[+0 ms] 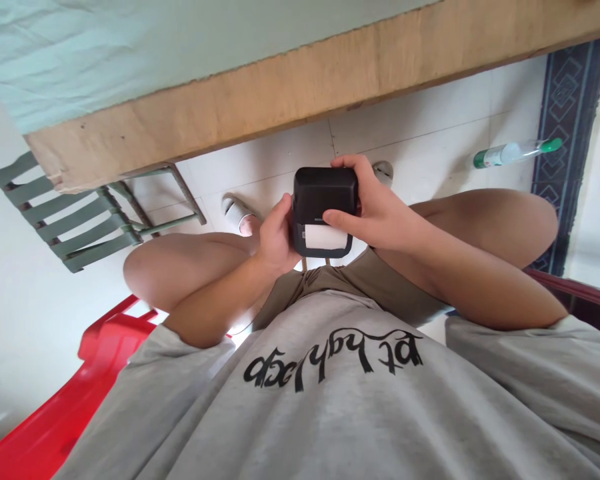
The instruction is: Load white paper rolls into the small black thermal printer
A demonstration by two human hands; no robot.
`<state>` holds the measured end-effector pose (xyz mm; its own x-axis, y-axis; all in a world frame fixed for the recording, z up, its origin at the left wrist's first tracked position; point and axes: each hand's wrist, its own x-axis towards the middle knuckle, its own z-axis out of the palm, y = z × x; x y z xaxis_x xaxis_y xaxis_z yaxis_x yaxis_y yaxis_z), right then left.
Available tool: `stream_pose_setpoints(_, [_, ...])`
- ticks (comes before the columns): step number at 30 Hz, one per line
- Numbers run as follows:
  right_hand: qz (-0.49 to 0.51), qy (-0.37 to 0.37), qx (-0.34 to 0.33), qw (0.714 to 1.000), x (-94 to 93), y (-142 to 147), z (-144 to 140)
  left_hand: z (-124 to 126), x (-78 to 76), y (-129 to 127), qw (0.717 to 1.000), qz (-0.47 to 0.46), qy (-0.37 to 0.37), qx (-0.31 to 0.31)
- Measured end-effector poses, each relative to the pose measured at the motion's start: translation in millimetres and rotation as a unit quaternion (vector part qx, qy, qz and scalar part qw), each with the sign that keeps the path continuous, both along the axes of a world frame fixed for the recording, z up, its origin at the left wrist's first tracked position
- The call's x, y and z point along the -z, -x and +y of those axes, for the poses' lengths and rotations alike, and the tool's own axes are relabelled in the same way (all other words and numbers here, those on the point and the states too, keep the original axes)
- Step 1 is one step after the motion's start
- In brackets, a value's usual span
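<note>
A small black boxy device [324, 193] with a white paper strip [326, 236] at its near end is held above my lap, between my knees. My left hand [275, 237] grips its left side, thumb against the edge. My right hand [367, 207] wraps over its top and right side, with the thumb lying across the front just above the white strip. I sit in a grey printed shirt and brown shorts.
A wooden table edge [290, 87] with a pale green top runs across the upper view. A green slatted metal chair [80, 213] stands at left, a red plastic chair [75, 407] at lower left. A clear bottle with green cap [517, 152] lies on the white tiled floor.
</note>
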<state>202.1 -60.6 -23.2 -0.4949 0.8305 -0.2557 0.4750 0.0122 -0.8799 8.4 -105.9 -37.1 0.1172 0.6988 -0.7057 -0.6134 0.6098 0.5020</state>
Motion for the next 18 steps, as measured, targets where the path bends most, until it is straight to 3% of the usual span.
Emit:
stream_pose_setpoints(7, [-0.085,-0.146,-0.011,0.986,-4.7,0.8,0.7,3.5,4.6,-2.1,0.999,0.010,0.031,0.001])
stream_pose_setpoints(12, [-0.073,-0.149,-0.042,0.985,-3.4,-0.9,-0.9,2.7,8.6,-2.2,0.999,0.012,0.031,0.007])
stream_pose_setpoints(18, [-0.066,-0.129,-0.087,0.986,-9.0,-2.0,1.3,3.5,5.6,-0.8,0.998,0.050,-0.001,-0.030])
